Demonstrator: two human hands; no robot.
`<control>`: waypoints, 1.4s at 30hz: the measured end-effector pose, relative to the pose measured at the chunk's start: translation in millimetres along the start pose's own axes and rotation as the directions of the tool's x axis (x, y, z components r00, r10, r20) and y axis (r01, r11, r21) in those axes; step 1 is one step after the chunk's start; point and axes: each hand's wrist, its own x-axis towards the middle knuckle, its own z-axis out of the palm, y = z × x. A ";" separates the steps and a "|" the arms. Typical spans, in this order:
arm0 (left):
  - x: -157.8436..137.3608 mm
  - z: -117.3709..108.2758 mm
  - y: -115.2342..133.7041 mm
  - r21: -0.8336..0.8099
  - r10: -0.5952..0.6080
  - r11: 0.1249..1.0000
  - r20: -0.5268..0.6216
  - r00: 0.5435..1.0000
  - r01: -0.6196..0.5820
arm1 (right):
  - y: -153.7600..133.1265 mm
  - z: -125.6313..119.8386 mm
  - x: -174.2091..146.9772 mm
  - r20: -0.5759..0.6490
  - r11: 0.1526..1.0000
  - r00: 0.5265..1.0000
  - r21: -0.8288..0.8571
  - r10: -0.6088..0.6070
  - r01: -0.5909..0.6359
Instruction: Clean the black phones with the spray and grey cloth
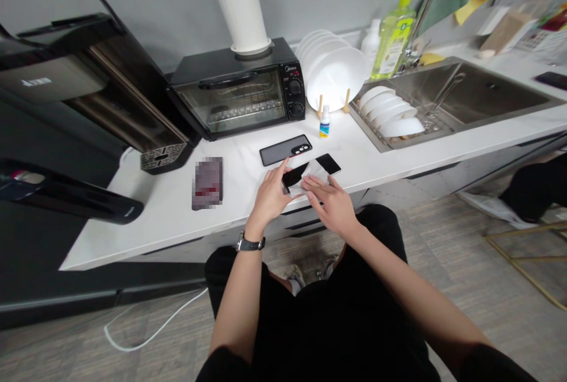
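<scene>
A smartphone [328,163] with a black screen lies near the front edge of the white counter. My left hand [271,192], with a watch on its wrist, grips the phone's left end between thumb and fingers. My right hand [328,202] presses a thin whitish wipe [313,170] onto the screen, with its fingers close together over it. Just behind the phone rests a dark phone case [286,150] with camera cut-outs. A small white spray bottle [325,122] with a blue and yellow label stands upright farther back.
A blurred-out dark packet [207,183] lies to the left, near a black drinks machine [101,87]. Behind are a toaster oven [239,98] and a plate rack [334,78]. Bowls [390,111] sit by the sink [500,84]. The counter [168,222] ends close to my body.
</scene>
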 end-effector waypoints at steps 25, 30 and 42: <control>1.3 -0.5 0.1 -0.007 -0.024 1.000 0.009 1.000 0.024 | 1.7 27.3 55.3 -0.111 0.963 0.992 -0.258 0.053 -0.080; -1.9 0.6 -6.8 -0.006 0.003 1.000 -0.014 1.000 -0.004 | -34.6 43.7 45.2 -0.077 0.972 0.996 -0.228 0.033 -0.050; -0.9 -0.6 1.3 -0.008 -0.028 1.000 -0.011 1.000 0.028 | -10.9 6.7 0.8 -0.032 1.000 1.000 -0.028 -0.001 0.000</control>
